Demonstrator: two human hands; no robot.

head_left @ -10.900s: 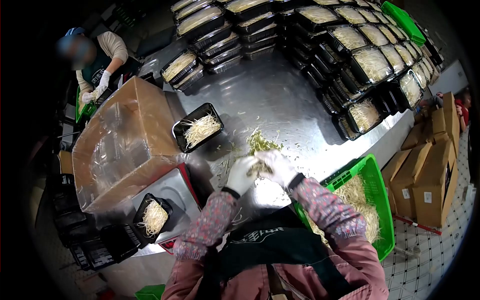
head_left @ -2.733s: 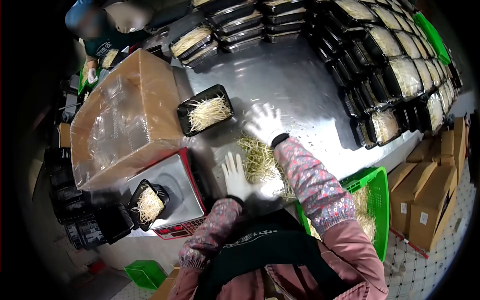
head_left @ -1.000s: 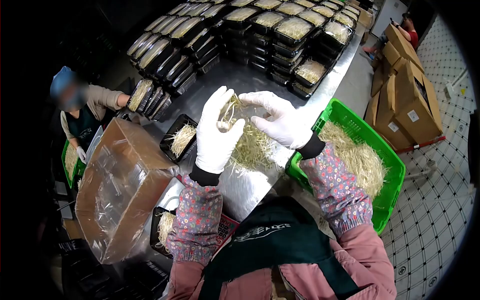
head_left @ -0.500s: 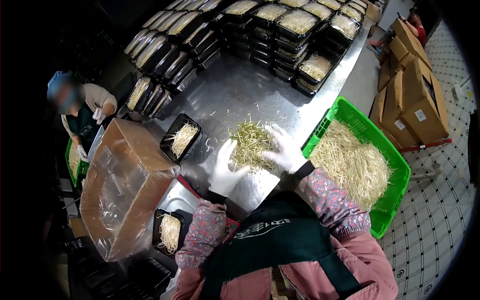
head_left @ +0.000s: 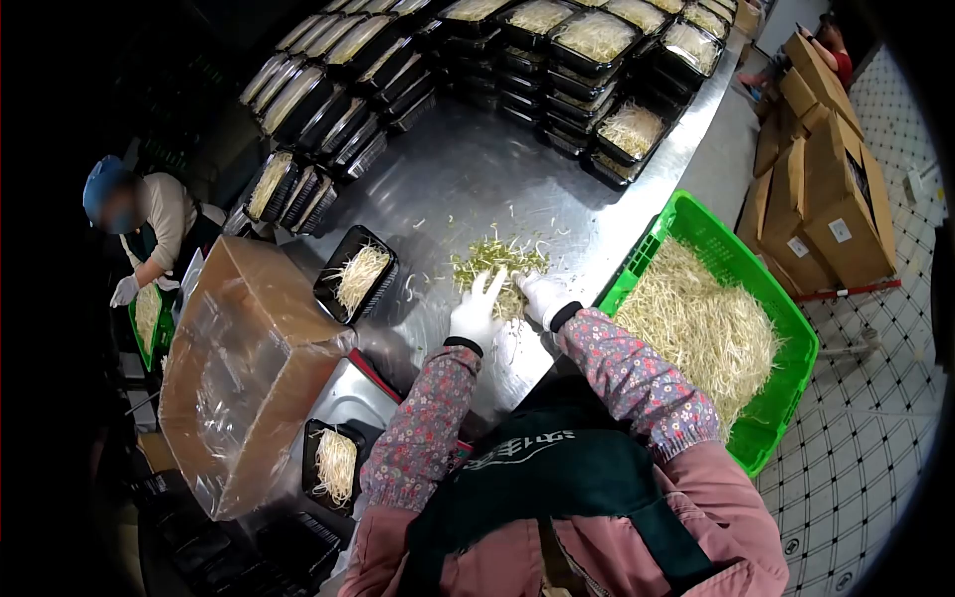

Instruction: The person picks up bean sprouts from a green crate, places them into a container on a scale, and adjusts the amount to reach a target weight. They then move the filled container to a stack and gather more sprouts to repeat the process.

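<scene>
**Sprout pile (head_left: 489,261) on steel table (head_left: 463,174)**

Green crate (head_left: 736,249): holds loose sprouts. Table tray (head_left: 384,288) and scale tray (head_left: 350,432): each holds pale sprouts. Carton (head_left: 274,308): holds clear plastic. Pile strands cross in mixed directions; overall long axis indeterminate. Left hand (head_left: 476,313): two fingers extended, apart, over the pile. Right hand (head_left: 545,298): at the pile's right edge; finger closure cannot be told. Stacked trays (head_left: 597,80) stand beyond.

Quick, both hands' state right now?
Left hand: two fingers extended at the sprout pile; grip cannot be told.
Right hand: at the same pile; grip cannot be told.
</scene>
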